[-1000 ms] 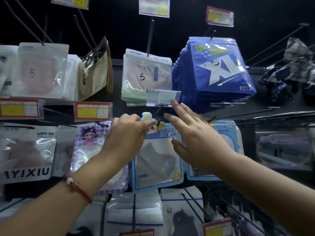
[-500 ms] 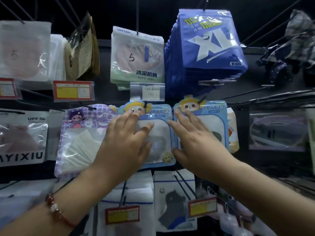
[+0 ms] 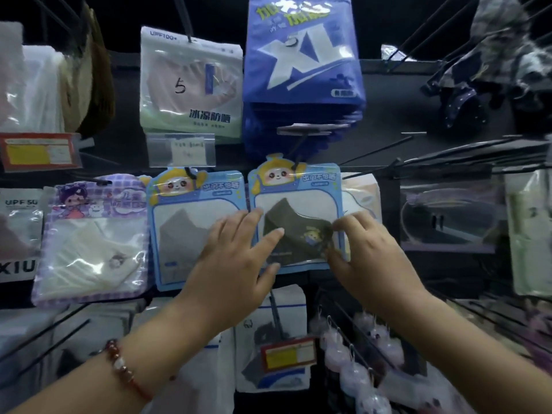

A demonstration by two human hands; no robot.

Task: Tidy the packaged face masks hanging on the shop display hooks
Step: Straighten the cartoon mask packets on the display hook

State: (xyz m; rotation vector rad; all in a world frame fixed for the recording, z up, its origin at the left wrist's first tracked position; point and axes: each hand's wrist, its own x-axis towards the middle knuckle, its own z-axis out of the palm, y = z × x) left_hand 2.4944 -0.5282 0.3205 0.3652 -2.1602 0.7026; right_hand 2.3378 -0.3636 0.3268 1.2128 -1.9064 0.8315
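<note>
Since the frame half a second earlier, both hands have shifted right: the left hand has left the grey-mask blue pack and now lies with straight, spread fingers across the seam onto the dark-mask blue pack; the right hand has moved to that pack's right edge, fingers and thumb curled and pinching it. Both blue cartoon packs hang side by side on black hooks in the middle row, edges touching. Purple cartoon pack hangs left of them, tilted. Above: UPF100+ pack marked "5" and a blue XL stack. Beaded bracelet on left wrist. Red-yellow price tag below.
</note>
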